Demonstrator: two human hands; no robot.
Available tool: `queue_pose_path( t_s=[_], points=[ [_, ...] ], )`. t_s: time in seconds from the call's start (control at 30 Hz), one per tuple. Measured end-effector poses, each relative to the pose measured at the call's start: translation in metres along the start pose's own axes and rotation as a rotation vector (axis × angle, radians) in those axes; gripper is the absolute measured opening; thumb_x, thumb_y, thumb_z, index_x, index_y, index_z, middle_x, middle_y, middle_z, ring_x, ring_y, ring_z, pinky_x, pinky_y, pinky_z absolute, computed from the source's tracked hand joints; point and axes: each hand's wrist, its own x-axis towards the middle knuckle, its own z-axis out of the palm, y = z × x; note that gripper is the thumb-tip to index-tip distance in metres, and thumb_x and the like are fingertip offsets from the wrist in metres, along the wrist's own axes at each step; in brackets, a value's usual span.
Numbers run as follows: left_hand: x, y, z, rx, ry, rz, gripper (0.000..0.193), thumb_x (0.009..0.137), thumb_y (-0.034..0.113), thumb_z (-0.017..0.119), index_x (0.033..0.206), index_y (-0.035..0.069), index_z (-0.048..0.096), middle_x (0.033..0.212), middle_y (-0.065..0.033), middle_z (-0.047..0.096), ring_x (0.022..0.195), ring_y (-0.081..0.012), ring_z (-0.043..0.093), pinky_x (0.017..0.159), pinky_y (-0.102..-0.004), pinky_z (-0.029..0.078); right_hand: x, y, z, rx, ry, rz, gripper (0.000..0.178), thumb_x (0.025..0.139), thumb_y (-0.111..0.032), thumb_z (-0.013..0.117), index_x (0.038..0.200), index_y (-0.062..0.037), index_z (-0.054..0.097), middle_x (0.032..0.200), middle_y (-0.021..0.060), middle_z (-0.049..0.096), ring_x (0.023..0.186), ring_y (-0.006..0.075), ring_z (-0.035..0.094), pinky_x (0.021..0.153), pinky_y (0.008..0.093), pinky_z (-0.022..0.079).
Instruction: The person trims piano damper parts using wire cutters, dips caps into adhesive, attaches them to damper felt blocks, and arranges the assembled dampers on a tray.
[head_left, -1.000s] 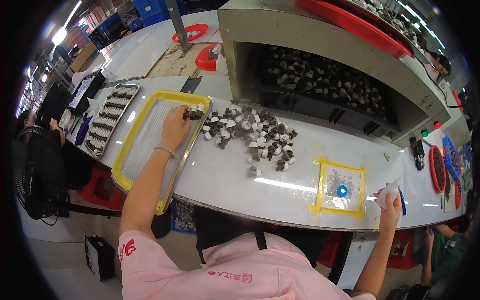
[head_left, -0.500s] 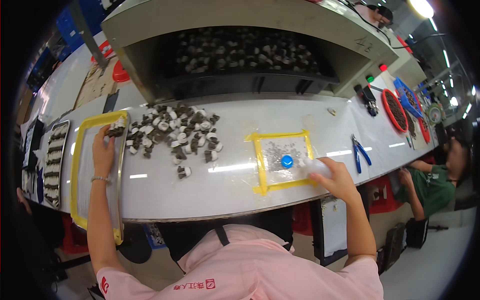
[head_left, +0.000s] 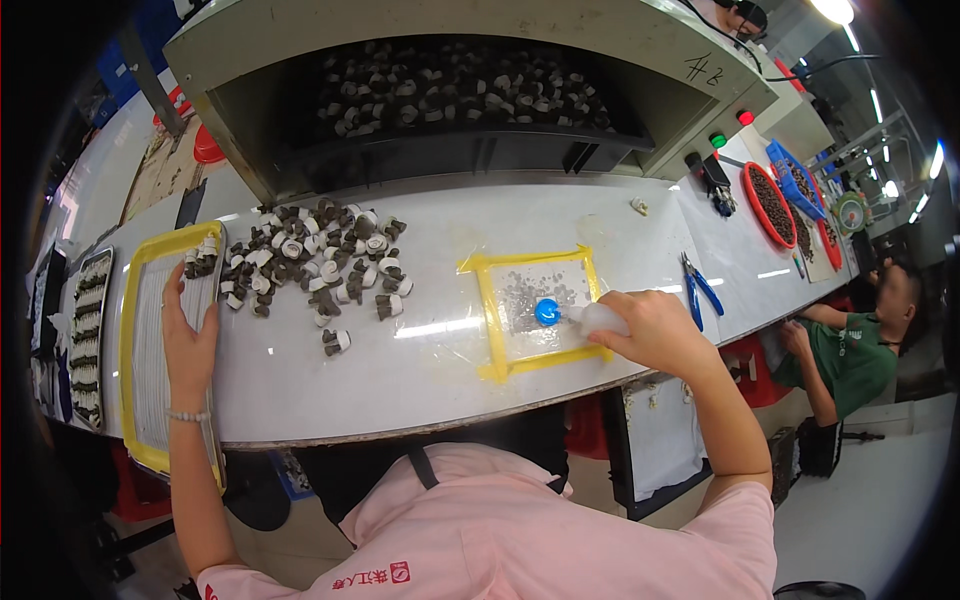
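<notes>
In my right hand [head_left: 650, 325] is a white translucent squeeze bottle [head_left: 603, 320], tipped on its side. Its narrow end points left at a round blue cap-like piece [head_left: 547, 311] lying on a clear square patch edged with yellow tape [head_left: 490, 325]. My left hand [head_left: 190, 335] lies over the right side of a yellow-rimmed tray [head_left: 130, 340], thumb and fingers apart. Its fingertips are beside a few small white-and-dark parts [head_left: 201, 257] at the tray's far end. A loose heap of similar parts [head_left: 315, 255] lies on the table to the right of the tray.
A metal box-like machine [head_left: 420, 20] holding many more parts stands at the back. To the right are blue-handled pliers [head_left: 702, 290], a red bowl of brown pieces [head_left: 768, 208] and a seated person in green [head_left: 850, 365]. Another filled tray [head_left: 90, 340] lies far left.
The bottle has moved left, bringing its narrow end up to the blue piece. My left hand has drawn slightly back from the parts in the tray, and its thumb has spread. The view has shifted a little.
</notes>
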Motion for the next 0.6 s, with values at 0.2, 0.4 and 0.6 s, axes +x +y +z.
queue_pose_path(
  t_s=[0.2,0.4,0.6],
  points=[
    [-0.05,0.053,0.002,-0.177,-0.076,0.091,0.059,0.076,-0.003,0.058,0.132,0.001,0.039,0.134,-0.0157,0.043,0.126,-0.0301,0.039,0.105,-0.0389,0.029,0.006,-0.005,-0.011,-0.09,-0.098,-0.004,0.034,0.076,-0.034,0.066,0.087,-0.002,0.062,0.068,0.0168,0.063,0.067,0.0334,0.063,0.065,0.0403,0.049],
    [-0.079,0.079,0.012,-0.202,-0.153,0.151,0.054,0.074,-0.005,0.059,0.126,0.001,0.045,0.135,-0.0171,0.042,0.126,-0.0313,0.039,0.105,-0.0387,0.029,0.008,-0.01,-0.019,-0.134,-0.139,-0.024,0.033,0.076,-0.033,0.066,0.086,-0.0013,0.062,0.065,0.0167,0.062,0.066,0.0333,0.062,0.065,0.0405,0.049],
    [-0.086,0.092,0.029,-0.282,-0.194,0.196,0.052,0.075,-0.005,0.059,0.124,0.001,0.045,0.134,-0.0197,0.042,0.125,-0.0341,0.039,0.105,-0.0396,0.029,0.003,-0.005,-0.014,-0.115,-0.104,-0.015,0.033,0.076,-0.032,0.066,0.086,-0.0015,0.062,0.063,0.0161,0.062,0.064,0.0335,0.062,0.064,0.041,0.048]
  ],
)
